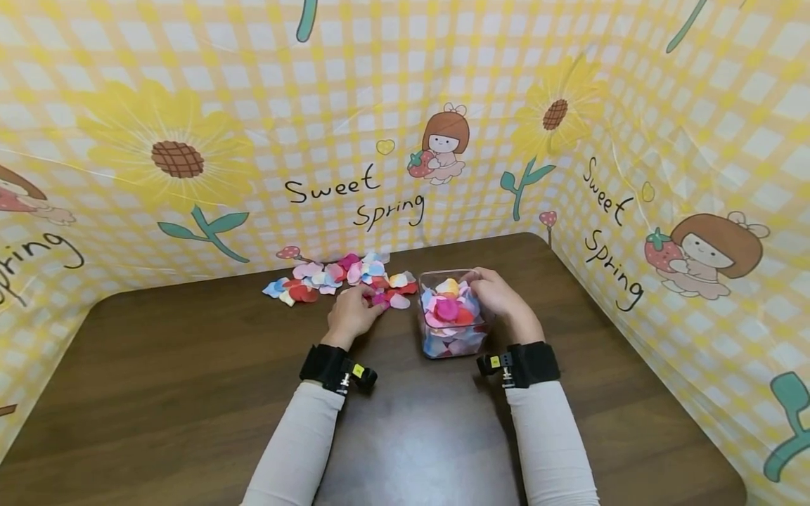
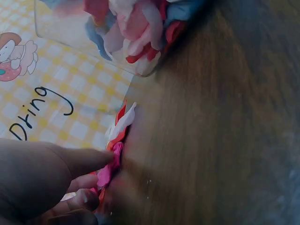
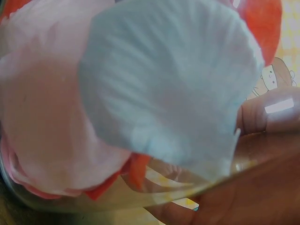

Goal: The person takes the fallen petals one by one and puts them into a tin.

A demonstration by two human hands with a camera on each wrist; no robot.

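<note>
**Petals to the left, box to the right**

While the right hand (image 1: 496,295) grips the far right rim of the clear box (image 1: 452,344), the left hand (image 1: 354,313) pinches a pink petal (image 1: 382,301) at the near edge of the petal pile (image 1: 335,277). The box stands just right of that left hand on the worktop (image 1: 190,393).

Both forearms reach forward; the left hand (image 1: 351,314) curls its fingers (image 2: 84,161) downward, the right hand (image 1: 500,295) bends its fingers leftward.
</note>
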